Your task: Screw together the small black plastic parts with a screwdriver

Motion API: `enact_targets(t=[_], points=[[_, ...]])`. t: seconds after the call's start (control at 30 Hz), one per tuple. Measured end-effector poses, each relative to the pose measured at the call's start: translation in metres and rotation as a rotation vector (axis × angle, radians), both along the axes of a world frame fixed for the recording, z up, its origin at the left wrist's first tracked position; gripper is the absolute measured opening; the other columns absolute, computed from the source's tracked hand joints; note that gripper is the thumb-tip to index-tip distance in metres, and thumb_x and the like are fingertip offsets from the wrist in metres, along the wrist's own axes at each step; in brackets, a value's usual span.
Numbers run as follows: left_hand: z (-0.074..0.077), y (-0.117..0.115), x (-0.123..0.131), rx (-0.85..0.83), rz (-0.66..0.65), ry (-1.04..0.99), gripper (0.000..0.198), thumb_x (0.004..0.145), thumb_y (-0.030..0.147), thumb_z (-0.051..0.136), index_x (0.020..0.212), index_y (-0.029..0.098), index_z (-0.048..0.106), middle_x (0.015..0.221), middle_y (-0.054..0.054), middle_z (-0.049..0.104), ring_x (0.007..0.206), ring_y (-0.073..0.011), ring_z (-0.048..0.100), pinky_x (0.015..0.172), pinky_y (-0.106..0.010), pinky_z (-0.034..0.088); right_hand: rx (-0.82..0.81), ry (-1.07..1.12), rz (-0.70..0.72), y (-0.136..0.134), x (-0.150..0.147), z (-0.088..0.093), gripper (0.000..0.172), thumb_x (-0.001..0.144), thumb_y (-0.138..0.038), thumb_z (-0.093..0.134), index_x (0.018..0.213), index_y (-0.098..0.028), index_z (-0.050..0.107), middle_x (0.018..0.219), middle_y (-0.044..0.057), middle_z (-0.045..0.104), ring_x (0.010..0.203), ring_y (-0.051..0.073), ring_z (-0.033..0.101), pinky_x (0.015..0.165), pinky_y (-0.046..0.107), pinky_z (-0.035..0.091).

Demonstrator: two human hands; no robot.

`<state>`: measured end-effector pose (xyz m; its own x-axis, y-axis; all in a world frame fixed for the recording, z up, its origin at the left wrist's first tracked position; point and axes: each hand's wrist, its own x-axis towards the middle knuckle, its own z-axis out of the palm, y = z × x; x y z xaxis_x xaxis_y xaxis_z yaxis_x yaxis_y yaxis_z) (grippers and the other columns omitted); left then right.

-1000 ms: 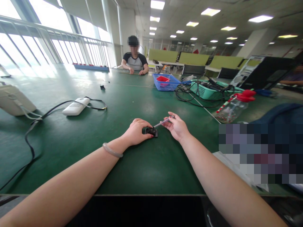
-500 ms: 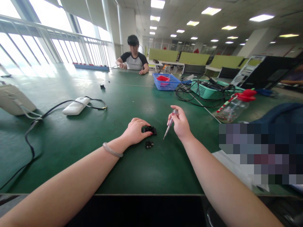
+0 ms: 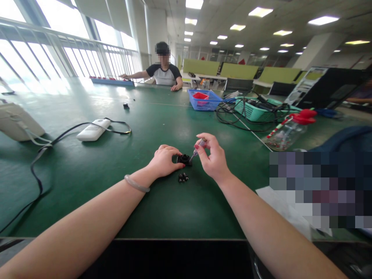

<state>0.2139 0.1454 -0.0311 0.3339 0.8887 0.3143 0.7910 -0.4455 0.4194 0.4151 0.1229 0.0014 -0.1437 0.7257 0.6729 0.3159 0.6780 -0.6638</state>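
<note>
My left hand (image 3: 165,161) grips the left side of a small black part with a round raised middle (image 3: 185,159), which rests on the green table (image 3: 186,209). Held in the closed fingers of my right hand (image 3: 213,157) is a screwdriver (image 3: 196,152) with a clear purplish handle. It slants down to the left, and its tip is at the right edge of the black part; whether it touches, I cannot tell. Just in front of that part lie several tiny black pieces with bright ends (image 3: 183,178).
A white power bank (image 3: 93,131) with a black cable lies to the left. Further back stand a blue basket (image 3: 205,101), a green basket (image 3: 255,110) with cables and a red-lidded bottle (image 3: 286,131). Across the table sits a person (image 3: 164,73) beside a long blue tray (image 3: 112,82).
My right hand has moved left, bringing the screwdriver tip to the black part. My left hand stays on it. The person opposite has stretched an arm out to the blue tray.
</note>
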Motion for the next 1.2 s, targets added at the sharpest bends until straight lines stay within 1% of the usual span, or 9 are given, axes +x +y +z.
enact_targets(t=[0.27,0.37,0.5,0.6,0.77,0.9,1.0,1.1,1.2], points=[[-0.001,0.001,0.001,0.023,-0.017,0.046,0.039,0.070,0.050,0.075,0.101,0.026,0.073,0.117,-0.004,0.070,0.119,-0.0295,0.053,0.105,-0.046,0.039,0.279,-0.410,0.069,-0.010,-0.006,0.013,0.029,0.091,-0.017,0.050,0.117,-0.027,0.057,0.094,0.002,0.068,0.084,0.019,0.063,0.084,0.036,0.050],[0.000,0.000,0.001,0.022,-0.002,0.050,0.041,0.070,0.051,0.075,0.101,0.025,0.073,0.117,-0.004,0.070,0.119,-0.0296,0.053,0.105,-0.045,0.039,0.343,-0.386,0.017,-0.009,-0.002,0.013,0.027,0.091,-0.017,0.050,0.115,-0.025,0.056,0.092,0.003,0.069,0.083,0.018,0.064,0.083,0.036,0.051],[0.002,-0.001,0.002,0.000,0.006,0.040,0.044,0.069,0.052,0.076,0.103,0.024,0.072,0.119,-0.004,0.070,0.120,-0.0301,0.052,0.105,-0.045,0.040,0.207,-0.063,-0.166,0.004,0.007,0.003,0.023,0.092,-0.024,0.051,0.115,-0.026,0.053,0.093,0.003,0.069,0.081,0.017,0.065,0.079,0.036,0.053],[0.003,-0.001,0.002,-0.016,-0.001,0.045,0.043,0.070,0.051,0.075,0.103,0.025,0.072,0.120,-0.004,0.069,0.120,-0.0304,0.051,0.106,-0.046,0.039,0.028,0.166,-0.224,0.021,0.013,-0.008,0.021,0.092,-0.028,0.052,0.113,-0.025,0.051,0.088,0.002,0.069,0.080,0.018,0.067,0.078,0.037,0.054],[0.004,0.000,0.002,-0.016,-0.005,0.045,0.044,0.069,0.052,0.075,0.103,0.024,0.073,0.120,-0.004,0.069,0.120,-0.0303,0.052,0.106,-0.046,0.039,-0.128,0.179,-0.205,0.033,0.015,-0.017,0.021,0.090,-0.029,0.053,0.110,-0.024,0.051,0.086,0.002,0.070,0.077,0.018,0.068,0.075,0.037,0.055],[0.004,-0.001,0.002,-0.001,-0.009,0.051,0.045,0.069,0.052,0.076,0.103,0.023,0.073,0.119,-0.005,0.070,0.119,-0.0303,0.052,0.105,-0.046,0.040,-0.023,-0.020,-0.158,0.021,0.010,-0.008,0.023,0.093,-0.027,0.051,0.115,-0.025,0.051,0.094,0.003,0.072,0.080,0.018,0.068,0.078,0.038,0.054],[0.003,-0.001,0.002,0.020,-0.003,0.058,0.045,0.069,0.052,0.077,0.103,0.023,0.072,0.119,-0.004,0.070,0.120,-0.0302,0.051,0.105,-0.046,0.040,0.144,-0.131,-0.161,0.008,0.006,0.001,0.023,0.093,-0.023,0.050,0.116,-0.025,0.052,0.096,0.004,0.071,0.083,0.019,0.068,0.080,0.038,0.054],[0.002,0.000,0.002,0.035,-0.002,0.070,0.046,0.069,0.052,0.077,0.103,0.023,0.072,0.119,-0.005,0.070,0.120,-0.0300,0.050,0.106,-0.046,0.039,0.322,-0.117,-0.131,-0.003,0.004,0.006,0.028,0.092,-0.018,0.051,0.119,-0.026,0.051,0.099,0.004,0.069,0.087,0.019,0.068,0.084,0.039,0.055],[0.001,0.000,0.002,0.040,-0.008,0.074,0.045,0.069,0.052,0.077,0.103,0.023,0.072,0.119,-0.005,0.070,0.120,-0.0297,0.050,0.106,-0.046,0.039,0.378,-0.110,-0.055,-0.010,0.000,0.006,0.034,0.091,-0.016,0.052,0.123,-0.027,0.049,0.100,0.004,0.067,0.088,0.018,0.068,0.084,0.037,0.056]])
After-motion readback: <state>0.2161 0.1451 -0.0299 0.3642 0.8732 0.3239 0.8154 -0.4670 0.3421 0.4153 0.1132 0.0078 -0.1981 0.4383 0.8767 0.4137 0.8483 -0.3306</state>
